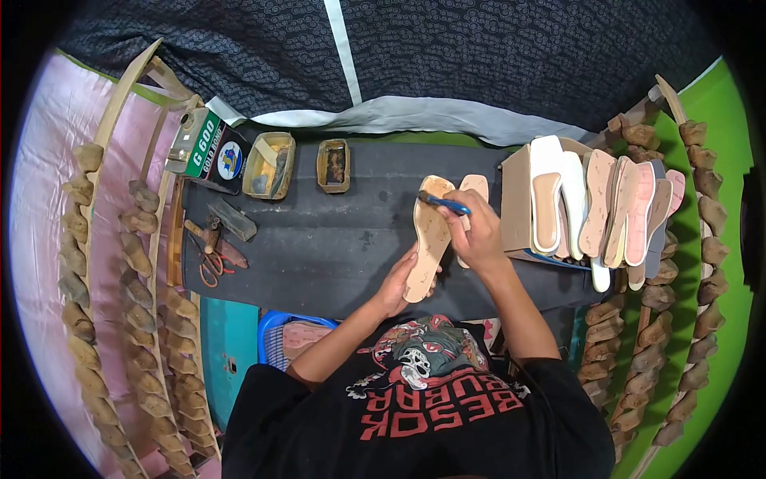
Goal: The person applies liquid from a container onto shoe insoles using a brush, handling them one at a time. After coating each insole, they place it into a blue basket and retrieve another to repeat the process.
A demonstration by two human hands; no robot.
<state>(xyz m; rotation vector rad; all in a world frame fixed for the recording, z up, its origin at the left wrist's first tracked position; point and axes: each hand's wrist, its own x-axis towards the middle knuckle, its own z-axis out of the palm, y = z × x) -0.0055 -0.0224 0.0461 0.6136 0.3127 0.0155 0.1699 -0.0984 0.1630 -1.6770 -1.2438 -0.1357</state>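
Note:
A tan insole is held up at a slant over the dark table, with my left hand closed around its lower end. My right hand is closed on a blue-handled brush, whose dark tip touches the upper part of the insole. A darker, wet-looking patch shows around that tip. Behind my right hand a second insole lies on the table, partly hidden by the hand.
Left on the table are a G 600 can, two glue-stained containers, orange-handled scissors and a hammer. A box full of insoles stands right. Racks of shoe lasts flank both sides.

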